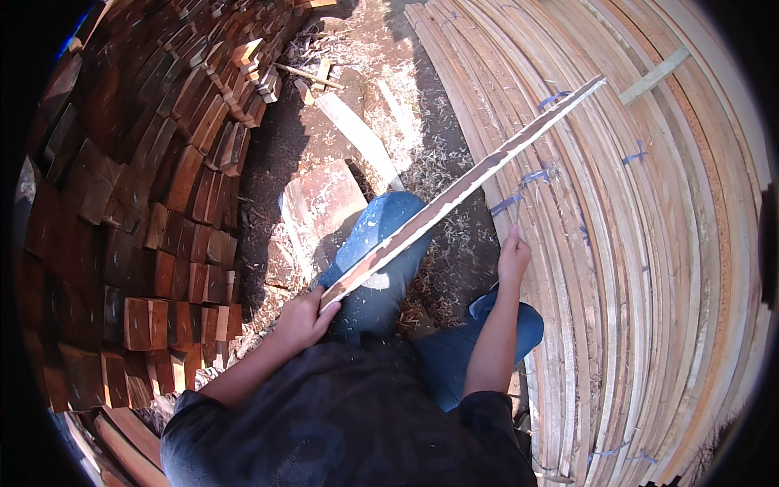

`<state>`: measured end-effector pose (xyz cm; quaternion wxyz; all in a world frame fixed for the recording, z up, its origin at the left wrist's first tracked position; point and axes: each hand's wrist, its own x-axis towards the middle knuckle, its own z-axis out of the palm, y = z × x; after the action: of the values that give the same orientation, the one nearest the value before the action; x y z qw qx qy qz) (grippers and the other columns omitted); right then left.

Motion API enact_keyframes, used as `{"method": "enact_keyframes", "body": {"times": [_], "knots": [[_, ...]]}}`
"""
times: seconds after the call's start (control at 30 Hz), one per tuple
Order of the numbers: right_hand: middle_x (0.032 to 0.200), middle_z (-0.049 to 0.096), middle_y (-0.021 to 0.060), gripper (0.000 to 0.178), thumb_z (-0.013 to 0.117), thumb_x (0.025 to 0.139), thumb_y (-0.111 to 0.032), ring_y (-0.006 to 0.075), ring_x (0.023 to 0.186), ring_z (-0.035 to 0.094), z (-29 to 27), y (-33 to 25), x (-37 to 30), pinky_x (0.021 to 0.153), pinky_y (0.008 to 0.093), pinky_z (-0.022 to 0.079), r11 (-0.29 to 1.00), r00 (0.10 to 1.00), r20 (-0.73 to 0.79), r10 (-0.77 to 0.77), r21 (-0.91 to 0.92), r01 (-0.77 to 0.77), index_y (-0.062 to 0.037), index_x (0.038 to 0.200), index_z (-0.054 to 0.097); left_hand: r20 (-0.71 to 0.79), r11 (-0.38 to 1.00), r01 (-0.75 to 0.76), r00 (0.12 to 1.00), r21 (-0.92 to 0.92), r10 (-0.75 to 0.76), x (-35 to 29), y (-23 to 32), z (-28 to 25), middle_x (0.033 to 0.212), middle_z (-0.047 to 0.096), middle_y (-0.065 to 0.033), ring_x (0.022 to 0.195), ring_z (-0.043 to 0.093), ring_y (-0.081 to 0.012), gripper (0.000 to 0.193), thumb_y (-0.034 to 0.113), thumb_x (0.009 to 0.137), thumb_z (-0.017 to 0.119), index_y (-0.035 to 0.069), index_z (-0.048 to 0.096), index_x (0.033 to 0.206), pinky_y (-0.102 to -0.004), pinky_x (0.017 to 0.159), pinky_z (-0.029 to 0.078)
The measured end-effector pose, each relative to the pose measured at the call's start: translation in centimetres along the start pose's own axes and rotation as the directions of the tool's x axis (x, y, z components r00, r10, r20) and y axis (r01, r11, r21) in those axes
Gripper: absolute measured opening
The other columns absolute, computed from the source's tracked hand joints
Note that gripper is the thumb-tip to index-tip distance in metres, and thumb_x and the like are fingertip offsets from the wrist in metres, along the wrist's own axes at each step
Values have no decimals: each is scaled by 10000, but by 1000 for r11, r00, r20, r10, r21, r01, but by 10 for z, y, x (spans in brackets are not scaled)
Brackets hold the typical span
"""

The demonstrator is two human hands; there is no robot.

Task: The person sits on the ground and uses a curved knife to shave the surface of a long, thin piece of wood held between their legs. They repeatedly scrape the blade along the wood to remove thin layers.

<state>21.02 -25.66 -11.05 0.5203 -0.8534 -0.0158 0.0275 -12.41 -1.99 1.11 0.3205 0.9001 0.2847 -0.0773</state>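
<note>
A long, narrow wooden strip point(462, 188) with dark brown bark and pale edges slants from lower left to upper right. My left hand point(305, 319) is closed around its lower end. The strip passes over my left thigh, and its far end reaches above the long boards on the right. My right hand point(514, 258) is closed in a fist beside those boards, below a blue strap point(505, 204). Something thin sticks up from the fist toward the strap; its kind is too small to make out.
Rough brown wood blocks point(182, 231) are stacked high on the left. Long pale boards point(568, 284), bound with blue straps, lie along the right. Between them are a flat wood piece point(326, 195), a pale plank point(357, 134) and scattered shavings on the ground.
</note>
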Motion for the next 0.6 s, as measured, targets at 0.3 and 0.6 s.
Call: {"method": "enact_keyframes", "body": {"times": [0.3, 0.6], "knots": [[506, 414, 104, 403, 677, 823, -335, 228, 438, 426, 0, -51, -45, 440, 343, 343, 824, 825, 127, -551, -74, 562, -11, 646, 517, -71, 993, -112, 991, -32, 110, 8, -30, 9, 723, 630, -214, 672, 630, -379, 426, 418, 853, 594, -1, 604, 931, -447, 630, 503], [497, 421, 58, 565, 655, 767, -559, 261, 445, 492, 17, -86, -54, 411, 375, 367, 560, 653, 213, -727, -366, 743, -79, 571, 433, -122, 969, -211, 973, -125, 196, 16, -38, 16, 649, 600, -215, 607, 615, -382, 367, 366, 817, 644, 5, 581, 817, -441, 568, 495]]}}
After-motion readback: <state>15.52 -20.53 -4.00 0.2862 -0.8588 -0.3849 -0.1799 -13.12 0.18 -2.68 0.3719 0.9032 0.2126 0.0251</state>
